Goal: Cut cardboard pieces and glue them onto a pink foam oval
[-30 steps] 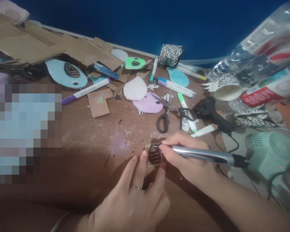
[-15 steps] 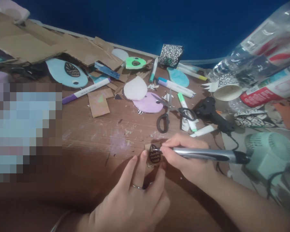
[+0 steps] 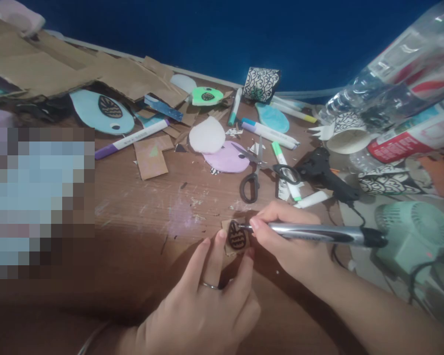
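My left hand [image 3: 203, 301], with a ring on one finger, presses its fingertips on a small brown cardboard piece [image 3: 235, 238] lying on the wooden table [image 3: 140, 207]. A black egg-like shape with wavy lines is drawn on that piece. My right hand [image 3: 284, 236] is closed round a silver marker pen [image 3: 318, 232], its black tip touching the upper right of the drawing. Both hands sit close together near the table's front middle.
Black-handled scissors [image 3: 257, 172], several markers [image 3: 270, 133], a black glue gun [image 3: 325, 172] and paper cut-outs [image 3: 225, 155] lie behind the hands. Cardboard sheets [image 3: 59, 69] fill the back left. Plastic bottles [image 3: 392, 93] and a green fan [image 3: 414, 236] crowd the right.
The pen tip has shifted slightly rightward along the top of the drawing, and my right hand moved a little with it. My left hand has stayed put.
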Motion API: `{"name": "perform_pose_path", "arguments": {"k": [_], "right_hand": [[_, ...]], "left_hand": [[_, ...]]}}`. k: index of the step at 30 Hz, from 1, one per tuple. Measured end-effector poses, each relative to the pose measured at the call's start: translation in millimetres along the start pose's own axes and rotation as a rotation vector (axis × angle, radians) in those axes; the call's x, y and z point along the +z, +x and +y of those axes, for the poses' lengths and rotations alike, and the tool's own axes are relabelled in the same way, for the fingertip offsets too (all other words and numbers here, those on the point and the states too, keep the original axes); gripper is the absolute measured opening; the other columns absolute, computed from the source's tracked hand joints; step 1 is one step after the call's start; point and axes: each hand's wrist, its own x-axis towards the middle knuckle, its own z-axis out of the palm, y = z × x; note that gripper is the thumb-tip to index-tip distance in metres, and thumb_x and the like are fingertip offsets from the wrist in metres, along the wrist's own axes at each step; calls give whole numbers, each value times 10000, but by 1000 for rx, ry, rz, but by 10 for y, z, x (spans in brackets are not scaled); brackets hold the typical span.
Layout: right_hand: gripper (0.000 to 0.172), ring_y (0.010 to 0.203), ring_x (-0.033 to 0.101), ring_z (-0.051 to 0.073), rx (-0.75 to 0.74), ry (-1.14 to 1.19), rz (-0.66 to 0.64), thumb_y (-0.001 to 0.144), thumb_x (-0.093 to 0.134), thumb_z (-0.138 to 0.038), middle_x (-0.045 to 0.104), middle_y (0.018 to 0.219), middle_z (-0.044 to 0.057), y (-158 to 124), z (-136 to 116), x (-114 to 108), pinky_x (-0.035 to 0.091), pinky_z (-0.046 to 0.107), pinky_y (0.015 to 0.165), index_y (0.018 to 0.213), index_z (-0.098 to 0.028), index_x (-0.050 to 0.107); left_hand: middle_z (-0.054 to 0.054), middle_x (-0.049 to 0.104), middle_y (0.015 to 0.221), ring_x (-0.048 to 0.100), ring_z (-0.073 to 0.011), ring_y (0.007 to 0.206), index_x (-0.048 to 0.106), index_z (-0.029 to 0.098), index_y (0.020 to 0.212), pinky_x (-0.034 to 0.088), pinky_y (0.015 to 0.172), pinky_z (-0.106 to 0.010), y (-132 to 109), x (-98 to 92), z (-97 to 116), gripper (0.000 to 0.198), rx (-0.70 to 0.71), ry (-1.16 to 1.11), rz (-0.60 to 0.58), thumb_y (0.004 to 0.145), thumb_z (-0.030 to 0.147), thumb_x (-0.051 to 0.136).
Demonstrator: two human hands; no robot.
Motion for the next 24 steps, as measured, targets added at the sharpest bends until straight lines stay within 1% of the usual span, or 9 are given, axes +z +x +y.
{"name": "perform_pose_path", "arguments": {"k": [3,5,9,11,13,17,19,21,24], "right_hand": [[202,480,465,85,0,26,-55,758,563,-259,546,534,-26,-7,11,5,366,197,445,573,-176,559],[205,465,480,90,43,104,-32,744,581,-270,555,524,-22,-4,60,22,371,202,430,564,-175,559],[234,415,512,101,219,490,168,740,574,-295,540,475,-33,30,168,64,385,204,379,543,-187,508],[226,397,509,97,277,641,229,718,574,-268,522,454,-42,54,180,73,374,195,356,525,-190,484],[210,375,485,85,286,747,269,689,571,-240,509,438,-47,75,168,74,346,185,340,511,-187,473],[197,351,441,67,236,884,319,669,557,-231,504,425,-50,93,163,86,304,172,333,505,-180,461],[202,345,436,67,224,905,320,673,563,-245,493,410,-55,97,183,103,307,172,337,512,-179,463],[207,331,422,62,219,933,357,666,575,-262,481,399,-60,103,201,121,295,167,330,514,-175,463],[205,334,425,64,246,973,388,661,581,-266,475,385,-60,110,201,137,286,161,329,519,-172,467]], "left_hand": [[-55,476,1298,361,-376,1218,601,230,954,282,960,-536,1,-12,2,283,-1,-17,6,762,414,505],[-56,475,1300,370,-373,1213,604,231,956,278,962,-535,4,-14,2,277,-9,-33,10,758,402,513],[-55,455,1321,376,-374,1209,606,237,972,283,958,-534,12,-16,3,283,-13,-45,5,759,399,514],[-53,428,1343,371,-383,1210,601,240,990,292,950,-534,21,-33,5,297,-11,-38,-5,764,406,506],[-54,383,1375,370,-391,1207,587,241,1025,313,932,-533,36,-66,5,313,-7,-17,-18,773,404,497],[-84,311,1411,400,-386,1179,553,210,1076,377,877,-508,93,-141,-12,349,-7,48,-41,803,407,461],[-130,340,1383,438,-369,1144,553,169,1043,400,858,-490,128,-161,-33,351,-38,75,-43,805,410,460],[-180,393,1325,481,-345,1098,547,130,995,418,844,-473,164,-166,-67,323,-94,94,-26,792,375,489],[-206,420,1273,470,-331,1116,502,109,1013,424,860,-453,218,-164,-147,328,-195,68,43,752,303,546]]}}
